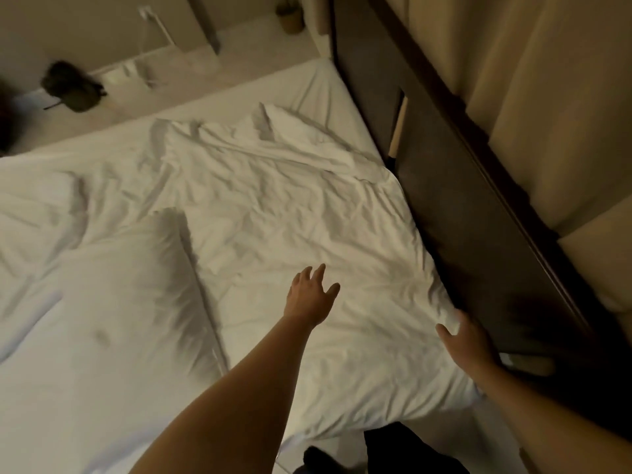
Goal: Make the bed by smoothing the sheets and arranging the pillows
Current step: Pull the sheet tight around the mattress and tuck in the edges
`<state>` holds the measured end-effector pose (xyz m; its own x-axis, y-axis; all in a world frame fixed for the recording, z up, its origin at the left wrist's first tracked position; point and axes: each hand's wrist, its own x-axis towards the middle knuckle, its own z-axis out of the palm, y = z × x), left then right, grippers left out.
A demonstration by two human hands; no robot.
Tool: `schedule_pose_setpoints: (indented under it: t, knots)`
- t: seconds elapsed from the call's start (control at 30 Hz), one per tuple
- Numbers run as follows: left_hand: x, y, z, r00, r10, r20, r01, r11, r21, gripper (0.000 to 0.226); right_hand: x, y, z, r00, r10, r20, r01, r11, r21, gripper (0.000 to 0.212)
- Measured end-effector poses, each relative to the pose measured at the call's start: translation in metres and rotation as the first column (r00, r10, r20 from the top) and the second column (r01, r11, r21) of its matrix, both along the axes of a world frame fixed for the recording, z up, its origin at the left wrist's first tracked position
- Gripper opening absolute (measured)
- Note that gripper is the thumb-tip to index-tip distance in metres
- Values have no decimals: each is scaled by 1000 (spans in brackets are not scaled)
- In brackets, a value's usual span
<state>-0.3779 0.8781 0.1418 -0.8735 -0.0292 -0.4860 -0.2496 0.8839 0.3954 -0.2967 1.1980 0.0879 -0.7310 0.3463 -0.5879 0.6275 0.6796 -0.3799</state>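
Head view: left hand point(313, 292), fingers spread, hovers or rests flat on the wrinkled white sheet point(273, 213) (contact unclear). Right hand point(466, 338) lies open at the sheet's edge beside the dark headboard point(461, 206). A pillow point(113, 285) lies left of the arm.

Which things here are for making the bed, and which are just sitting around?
For the job: sheet, wrinkled; pillow, lying on the bed; left hand, open over the sheet; right hand, at the sheet's edge by the headboard.

Just sitting around: dark bag on the floor; cable on the wall; basket in the corner; curtain.
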Motion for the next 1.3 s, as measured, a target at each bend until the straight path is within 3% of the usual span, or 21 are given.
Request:
schedule_pose_setpoints:
  t: [0.23,0.6,0.93,1.3]
  knots:
    - [98,-93,32,989,129,-76,-134,989,-55,70,32,-58,17,972,234,18,-234,969,79,68]
    - [306,-270,76,891,438,-117,-447,892,-67,69,105,-257,81,854,518,-47,-515,855,59,75]
    - [439,-388,92,724,680,-117,-688,725,-39,68,136,-437,106,652,747,-133,-750,661,36,76]
    - [512,-526,59,566,824,-24,-824,565,-52,67,147,-634,65,486,866,-117,-871,491,25,75]
